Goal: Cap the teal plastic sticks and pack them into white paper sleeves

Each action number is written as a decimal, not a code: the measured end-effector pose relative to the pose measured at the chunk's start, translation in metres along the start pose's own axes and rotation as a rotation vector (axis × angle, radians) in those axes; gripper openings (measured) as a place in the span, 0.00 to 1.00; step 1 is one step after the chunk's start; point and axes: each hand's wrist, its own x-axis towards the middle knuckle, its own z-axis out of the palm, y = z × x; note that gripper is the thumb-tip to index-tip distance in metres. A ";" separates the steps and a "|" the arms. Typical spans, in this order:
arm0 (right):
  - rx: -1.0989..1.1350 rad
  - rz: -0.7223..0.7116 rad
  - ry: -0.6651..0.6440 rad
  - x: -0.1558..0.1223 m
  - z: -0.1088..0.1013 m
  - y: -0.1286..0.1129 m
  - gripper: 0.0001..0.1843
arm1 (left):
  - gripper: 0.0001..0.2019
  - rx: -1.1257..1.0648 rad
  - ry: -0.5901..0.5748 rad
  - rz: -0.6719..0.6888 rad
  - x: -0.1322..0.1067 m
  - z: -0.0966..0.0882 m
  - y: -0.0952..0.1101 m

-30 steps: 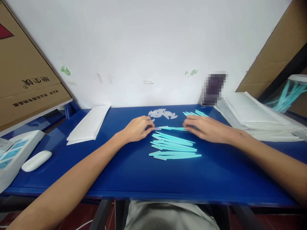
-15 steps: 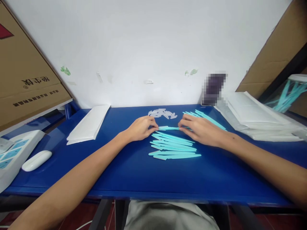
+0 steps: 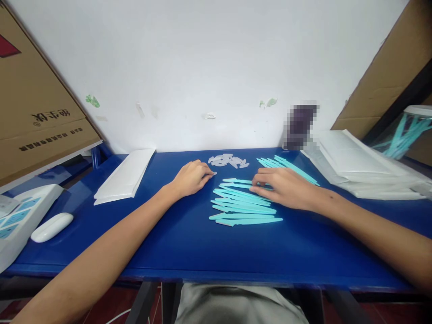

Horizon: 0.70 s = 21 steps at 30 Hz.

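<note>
I'm watching remotely as the left hand (image 3: 193,178), fingers nearly closed, is pinching a clear cap (image 3: 215,173) near its pile (image 3: 224,160), likely for short reach, while the right hand (image 3: 285,185) is overhanging teal razors (image 3: 245,209) nearer the front edge of the table (image 3: 189,238), its half-bent fingers' grip unclear.

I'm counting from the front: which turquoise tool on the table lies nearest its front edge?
The frontmost turquoise tool of the middle group; all the others, even its closest neighbor, lie farther back on the table.

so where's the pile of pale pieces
In the head view, the pile of pale pieces lies near the wall, beyond and right of the left hand.
</note>
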 end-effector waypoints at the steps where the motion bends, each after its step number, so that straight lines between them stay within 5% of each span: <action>1: 0.055 -0.011 -0.029 -0.001 -0.001 -0.001 0.21 | 0.15 -0.027 -0.004 -0.005 -0.001 -0.002 -0.001; 8: 0.096 -0.049 -0.047 -0.001 0.000 -0.001 0.18 | 0.13 -0.117 -0.077 0.017 -0.010 -0.019 -0.004; 16: 0.154 0.065 -0.105 -0.005 -0.012 0.009 0.14 | 0.10 -0.271 -0.140 0.119 -0.012 -0.027 0.006; 21: 0.137 -0.021 0.026 -0.005 -0.021 0.017 0.18 | 0.12 -0.239 -0.094 0.138 -0.011 -0.018 0.006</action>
